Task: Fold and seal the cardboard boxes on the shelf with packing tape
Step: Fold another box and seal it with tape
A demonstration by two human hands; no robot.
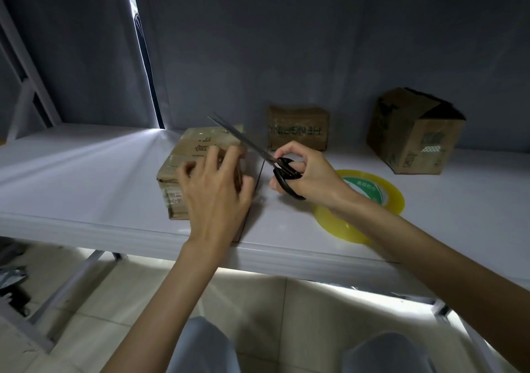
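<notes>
Resting on the near cardboard box [200, 160], the left hand [213, 192] lies palm down with its fingers spread and slightly bent over the box's taped top and right side, pressing rather than gripping. This box sits close to the front edge of the white shelf [86, 177], left of centre, and glossy tape shows across its upper face. The right hand [308, 176] grips a pair of black-handled scissors [259, 154], fingers through the loops; the blades look closed or nearly so and point up and away to the left, passing over the box's far right corner. Just behind and under the right wrist lies a roll of yellowish packing tape [387, 197] flat on the shelf, its green-and-white core label facing up. Farther back stands a second small box [298, 130] with printed letters seen upside down, near the grey backdrop. Well to the right a third box [413, 134] sits tilted, one top flap appearing lifted. Below the shelf are pale floor tiles and the person's knees.
</notes>
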